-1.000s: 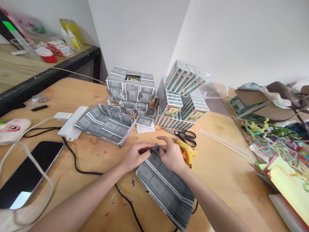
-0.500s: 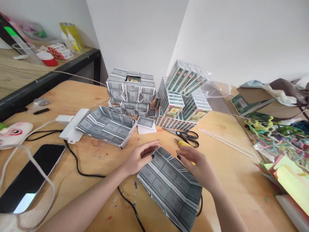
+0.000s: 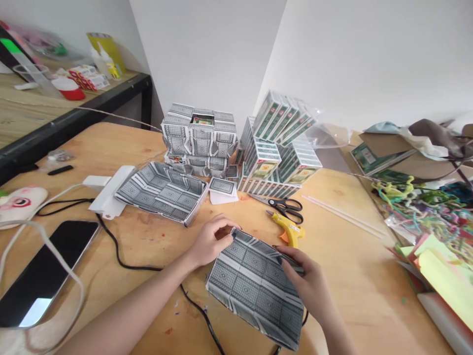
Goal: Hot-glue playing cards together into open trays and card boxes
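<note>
In front of me is a shallow open tray made of playing cards (image 3: 254, 276), their grey patterned backs facing up. My left hand (image 3: 212, 241) pinches its far left corner between thumb and fingers. On the far right wall, my right hand (image 3: 305, 276) has its thumb inside and its fingers over the outer side. A second card tray (image 3: 162, 192) lies to the left, beside a white power strip (image 3: 113, 192). Just beyond my right hand rests a yellow glue gun (image 3: 286, 228), with black-handled scissors (image 3: 288, 209) behind it.
Behind stand a large card-covered block (image 3: 199, 133) and stacked boxes of playing cards (image 3: 262, 160). A small card pile (image 3: 222, 187) lies between the trays and boxes. Glue sticks (image 3: 343, 217), coloured cords (image 3: 424, 207) and sticky notes (image 3: 447, 276) are at right; a phone (image 3: 51, 266) at left.
The tray has turned slightly counterclockwise. My right hand has come down and nearer onto the tray wall, uncovering the glue gun. My left hand stays at the corner.
</note>
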### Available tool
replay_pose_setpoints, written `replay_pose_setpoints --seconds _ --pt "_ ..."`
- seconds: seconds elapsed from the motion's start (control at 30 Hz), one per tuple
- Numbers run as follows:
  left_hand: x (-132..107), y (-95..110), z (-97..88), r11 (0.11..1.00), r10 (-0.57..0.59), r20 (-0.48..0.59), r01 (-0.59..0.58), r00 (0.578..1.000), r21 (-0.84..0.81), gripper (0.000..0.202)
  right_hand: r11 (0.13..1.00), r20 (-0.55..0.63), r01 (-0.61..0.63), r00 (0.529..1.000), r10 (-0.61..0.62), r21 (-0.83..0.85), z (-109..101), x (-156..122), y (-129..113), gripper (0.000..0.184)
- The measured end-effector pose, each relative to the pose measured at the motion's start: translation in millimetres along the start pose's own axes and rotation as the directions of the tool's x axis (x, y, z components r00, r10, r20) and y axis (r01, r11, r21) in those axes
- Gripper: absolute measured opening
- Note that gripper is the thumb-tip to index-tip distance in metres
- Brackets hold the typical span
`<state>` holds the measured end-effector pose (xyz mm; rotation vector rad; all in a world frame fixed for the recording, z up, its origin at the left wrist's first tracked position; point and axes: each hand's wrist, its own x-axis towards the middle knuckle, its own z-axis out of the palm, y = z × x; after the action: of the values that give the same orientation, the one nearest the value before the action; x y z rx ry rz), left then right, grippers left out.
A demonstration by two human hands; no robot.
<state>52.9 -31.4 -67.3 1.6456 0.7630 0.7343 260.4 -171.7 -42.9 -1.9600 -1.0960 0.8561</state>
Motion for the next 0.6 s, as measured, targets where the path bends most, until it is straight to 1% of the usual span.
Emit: replay_pose_setpoints --seconds 0.13,0.2,0.27,0.33,0.4,0.47,0.53,0.6 --pt "0 1 -3.1 0.999 0.011 -0.028 -0.012 1.000 -0.041 0.020 0.999 -0.057 0.024 0.998 -0.026 -0.033 8 5 -1 0.025" --pt "0 -1 -5.2 0.993 -0.003 -0.021 0.001 1.000 -0.117 0.020 0.999 -0.075 0.038 0.996 -0.039 -0.020 9 9 0 0.022" --pt "1 -4 -7.5 0.972 -0.018 0.029 0.024 0.999 -0.235 0.023 0.999 -0.082 0.043 0.996 -0.043 0.003 10 14 -1 0.020" --pt "2 -6 -9.5 0.946 -0.012 0.103 0.045 0.995 -0.322 0.027 0.998 -0.071 0.055 0.996 -0.052 0.041 9 19 -3 0.018" --pt "2 -7 -11.0 0.942 -0.001 0.177 0.060 0.984 -0.331 0.030 0.994 -0.060 0.077 0.996 -0.072 0.077 8 22 -7 0.017" --pt "3 -7 -11.3 0.951 -0.021 0.225 0.089 0.974 -0.295 0.030 0.992 -0.073 0.095 0.993 -0.089 0.087 8 24 -10 0.016" --pt "3 -6 -10.7 0.956 -0.065 0.233 0.127 0.970 -0.265 0.029 0.991 -0.104 0.103 0.990 -0.094 0.088 7 27 -13 0.015" --pt "2 -4 -9.8 0.950 -0.108 0.193 0.158 0.975 -0.269 0.028 0.986 -0.134 0.108 0.987 -0.091 0.126 5 31 -15 0.017"
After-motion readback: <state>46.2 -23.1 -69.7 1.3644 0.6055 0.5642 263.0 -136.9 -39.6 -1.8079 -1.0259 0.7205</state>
